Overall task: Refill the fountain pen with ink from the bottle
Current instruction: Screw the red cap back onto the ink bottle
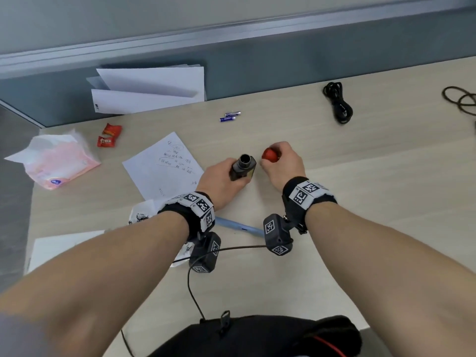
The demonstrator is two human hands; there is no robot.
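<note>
A dark ink bottle (pixel 243 167) stands on the wooden desk with its round mouth uncovered. My left hand (pixel 219 181) wraps around its left side and steadies it. Just to the right, my right hand (pixel 282 163) is closed on the bottle's red cap (pixel 270 155), held slightly above the desk and apart from the bottle. A light blue fountain pen (pixel 239 226) lies on the desk nearer to me, between my two wrists, partly hidden by the wrist bands.
A handwritten sheet (pixel 162 163) lies left of the bottle. A pink tissue pack (pixel 56 161) and two red candies (pixel 109 136) sit at far left. Two batteries (pixel 230 116), a coiled black cable (pixel 338 103) and stacked papers (pixel 149 90) lie farther back. Ink-stained tissue (pixel 140 215) sits under my left wrist.
</note>
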